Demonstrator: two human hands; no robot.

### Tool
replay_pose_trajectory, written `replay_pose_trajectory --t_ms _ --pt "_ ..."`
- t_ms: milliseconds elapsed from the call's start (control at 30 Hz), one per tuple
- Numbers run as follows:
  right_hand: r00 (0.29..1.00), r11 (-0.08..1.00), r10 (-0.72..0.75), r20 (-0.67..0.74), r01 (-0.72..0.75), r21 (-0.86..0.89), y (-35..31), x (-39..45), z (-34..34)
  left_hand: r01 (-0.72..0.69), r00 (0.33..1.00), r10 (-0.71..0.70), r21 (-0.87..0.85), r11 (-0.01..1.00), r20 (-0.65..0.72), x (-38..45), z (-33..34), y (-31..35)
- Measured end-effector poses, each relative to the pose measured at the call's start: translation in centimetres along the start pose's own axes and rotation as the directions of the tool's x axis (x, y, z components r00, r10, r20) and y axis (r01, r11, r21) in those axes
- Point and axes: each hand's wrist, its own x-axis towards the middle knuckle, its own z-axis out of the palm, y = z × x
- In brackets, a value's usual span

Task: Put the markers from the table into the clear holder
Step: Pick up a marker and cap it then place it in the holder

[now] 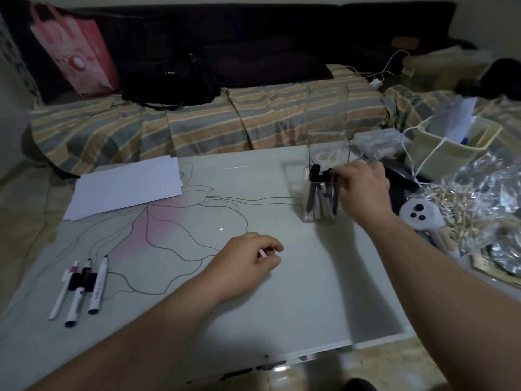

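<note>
Right hand point(362, 187) pinches a marker point(335, 193) at the clear holder point(324, 176) — left hand point(248, 261) idle.

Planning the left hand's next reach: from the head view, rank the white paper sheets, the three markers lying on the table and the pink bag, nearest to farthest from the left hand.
1. Three markers, lying at the table's near left, nearest to the left hand.
2. White paper sheets, at the table's far left.
3. Pink bag, propped on the sofa beyond the table, farthest.
</note>
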Motion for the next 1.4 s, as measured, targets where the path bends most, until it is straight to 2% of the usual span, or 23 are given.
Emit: replay_pose_trajectory --t_ms 67,233,367,467,567,700,800,900,1000,1067,1100,1233,1333,1400 --pt "0.999 0.999 0.042 0.009 -0.042 -0.001 0.2 -0.5 0.3 -0.004 1.000 0.004 0.007 1.000 -0.002 -0.1 -0.1 -0.1" --pt "0.994 0.998 0.004 -0.110 0.003 0.059 -2.6 -1.1 -0.2 0.007 1.000 -0.006 0.046 0.999 -0.007 -0.8 -1.4 -0.4" --pt "0.973 0.971 -0.182 -0.145 0.201 0.131 -8.4 -2.9 1.3 0.028 0.999 -0.024 0.139 0.990 -0.036 -1.7 -4.3 -2.0" --pt "0.936 0.916 -0.349 0.047 0.330 0.229 -14.0 -5.3 3.9 0.142 0.985 -0.128 0.118 0.983 -0.118 -3.1 -7.4 -4.9" --pt "0.807 0.839 -0.527 0.267 0.443 0.316 -19.4 -8.3 6.7 0.313 0.932 -0.271 0.161 0.936 -0.239 -5.5 -11.1 -9.0" --pt "0.611 0.760 -0.649 0.454 0.539 0.363 -26.0 -12.4 9.6 0.556 0.774 -0.470 0.101 0.825 -0.424 -9.4 -15.7 -15.0" --pt "0.529 0.735 -0.673 0.518 0.556 0.388 -30.1 -14.9 11.4 0.675 0.666 -0.575 0.058 0.735 -0.475 -12.0 -17.0 -18.2" --pt "0.496 0.747 -0.653 0.572 0.544 0.381 -33.3 -16.3 13.1 0.726 0.646 -0.622 0.103 0.680 -0.442 -13.4 -17.0 -19.7" --pt "0.466 0.761 -0.620 0.632 0.554 0.337 -34.4 -16.8 14.4 0.712 0.680 -0.618 0.153 0.686 -0.394 -13.4 -16.8 -19.7" --pt "0.474 0.761 -0.609 0.636 0.575 0.300 -34.3 -16.8 14.9 0.705 0.690 -0.615 0.161 0.691 -0.382 -12.9 -16.8 -19.5" --pt "0.501 0.773 -0.596 0.628 0.570 0.278 -34.2 -16.7 14.8 0.703 0.692 -0.616 0.158 0.693 -0.376 -12.7 -16.7 -19.3" --pt "0.656 0.891 -0.431 0.620 0.419 0.177 -32.6 -15.2 14.3 0.698 0.709 -0.623 0.206 0.686 -0.329 -11.6 -15.8 -18.3" --pt "0.665 0.930 -0.325 0.672 0.353 0.101 -29.9 -13.8 13.5 0.670 0.738 -0.603 0.228 0.706 -0.303 -10.9 -14.9 -17.6" --pt "0.674 0.952 -0.283 0.682 0.284 0.114 -28.0 -12.9 12.7 0.651 0.758 -0.592 0.246 0.718 -0.276 -10.4 -14.1 -17.2"
